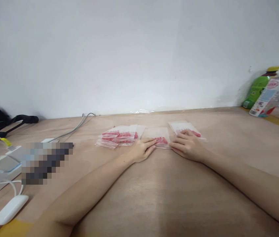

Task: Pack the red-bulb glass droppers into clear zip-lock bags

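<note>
A small clear zip bag with several red pieces in it lies on the table between my hands. At its left side, my left hand has its thumb and fingertips closed on the edge. My right hand holds the lower right corner with thumb and forefinger, its other fingers resting over a second bag of red pieces, partly hidden. To the left of my left hand is a loose, overlapping pile of similar filled bags. What the red pieces are is too small to tell.
A white power strip with plugs and cables stands at left, beside a blurred-out object. A white inline switch lies nearer. Black straps sit by the wall. A green bottle and a printed package stand far right.
</note>
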`<state>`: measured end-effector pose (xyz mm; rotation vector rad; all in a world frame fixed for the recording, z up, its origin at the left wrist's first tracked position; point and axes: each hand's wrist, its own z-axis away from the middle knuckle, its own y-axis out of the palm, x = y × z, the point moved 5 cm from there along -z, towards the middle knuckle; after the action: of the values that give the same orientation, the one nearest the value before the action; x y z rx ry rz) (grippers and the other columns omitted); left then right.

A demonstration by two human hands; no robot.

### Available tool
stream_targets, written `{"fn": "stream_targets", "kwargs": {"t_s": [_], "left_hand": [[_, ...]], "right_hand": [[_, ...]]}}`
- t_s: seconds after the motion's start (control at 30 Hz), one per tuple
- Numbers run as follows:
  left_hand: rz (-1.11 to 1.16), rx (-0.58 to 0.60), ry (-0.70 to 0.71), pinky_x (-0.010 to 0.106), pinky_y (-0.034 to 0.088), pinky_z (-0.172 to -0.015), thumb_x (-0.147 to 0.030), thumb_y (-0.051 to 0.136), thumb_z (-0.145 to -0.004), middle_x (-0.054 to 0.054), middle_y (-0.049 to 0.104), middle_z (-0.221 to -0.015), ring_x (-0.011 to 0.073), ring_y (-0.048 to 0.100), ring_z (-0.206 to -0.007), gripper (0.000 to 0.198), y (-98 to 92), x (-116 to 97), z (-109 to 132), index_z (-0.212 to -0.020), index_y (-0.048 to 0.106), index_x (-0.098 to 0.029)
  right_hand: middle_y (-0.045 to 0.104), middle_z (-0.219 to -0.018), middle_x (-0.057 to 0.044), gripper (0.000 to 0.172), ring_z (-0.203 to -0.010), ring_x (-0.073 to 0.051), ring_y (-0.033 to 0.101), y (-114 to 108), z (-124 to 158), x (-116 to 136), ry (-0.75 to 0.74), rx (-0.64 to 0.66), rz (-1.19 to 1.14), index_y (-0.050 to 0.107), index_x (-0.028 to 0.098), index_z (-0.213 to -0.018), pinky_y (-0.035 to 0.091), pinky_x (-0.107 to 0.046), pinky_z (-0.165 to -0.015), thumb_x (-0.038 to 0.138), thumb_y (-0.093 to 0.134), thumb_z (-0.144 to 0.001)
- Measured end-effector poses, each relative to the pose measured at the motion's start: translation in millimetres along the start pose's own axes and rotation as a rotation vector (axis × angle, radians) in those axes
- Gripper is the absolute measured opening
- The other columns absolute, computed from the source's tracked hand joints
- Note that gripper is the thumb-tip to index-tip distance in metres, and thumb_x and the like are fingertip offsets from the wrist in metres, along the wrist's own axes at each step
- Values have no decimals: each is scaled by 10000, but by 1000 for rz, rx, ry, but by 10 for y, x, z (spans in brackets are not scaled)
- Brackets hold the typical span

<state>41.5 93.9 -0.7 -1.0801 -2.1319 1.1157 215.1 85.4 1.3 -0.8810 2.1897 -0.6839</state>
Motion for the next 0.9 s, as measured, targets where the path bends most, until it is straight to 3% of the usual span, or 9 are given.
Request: {"fn": "stream_targets", "kwargs": {"t_s": [0.13,0.37,0.63,0.9], "left_hand": [[-83,-21,89,312,502,-852,-303,483,-873,118,576,-1139,196,569,-1028,328,-106,-31,47,-1149,522,-129],[-225,-53,235,288,522,-760,-147,412,-884,91,639,-993,181,618,-888,194,-147,-31,55,-922,600,-125],[-316,-79,226,265,493,-620,-144,399,-881,54,638,-752,148,600,-666,235,-73,-17,19,-734,583,-136],[-282,-105,154,270,491,-634,-175,405,-878,51,618,-721,153,592,-687,219,-111,-48,-13,-739,571,-142]], "right_hand": [[589,-604,-7,219,-643,-122,448,32,-7,19,7,-29,63,631,188,-767,263,-306,-681,126,435,-843],[593,-602,-6,212,-637,-122,439,29,0,9,37,-42,84,625,170,-759,261,-299,-683,98,441,-834],[583,-584,-6,243,-630,-121,432,4,-50,5,71,-21,76,607,170,-690,236,-309,-667,136,425,-848],[607,-651,-18,241,-701,-138,462,12,-97,31,101,17,92,609,184,-702,229,-324,-690,176,424,-857]]}}
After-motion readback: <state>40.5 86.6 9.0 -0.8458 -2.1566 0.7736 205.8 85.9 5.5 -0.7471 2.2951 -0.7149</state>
